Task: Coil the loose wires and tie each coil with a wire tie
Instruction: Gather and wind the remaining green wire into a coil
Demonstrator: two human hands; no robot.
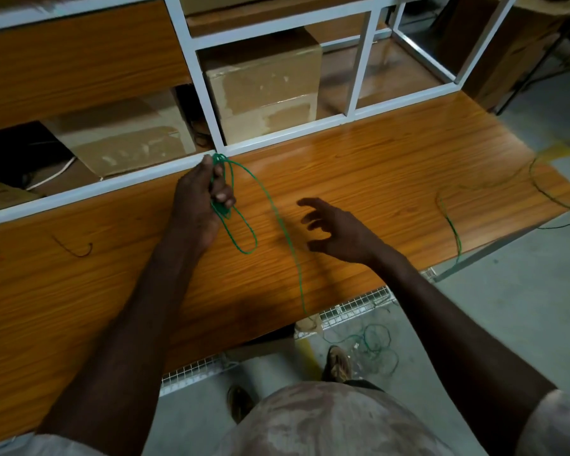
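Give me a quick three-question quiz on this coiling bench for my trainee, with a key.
1. True or false: the left hand grips the green wire coil.
2. Multiple choice: the right hand is A) pinching the wire, B) open above the table, holding nothing, C) resting on a cardboard box.
3. Where does the loose wire tail run from the coil?

Key:
1. True.
2. B.
3. Across the table towards the person, over the near edge and down to a tangle of wire on the floor.
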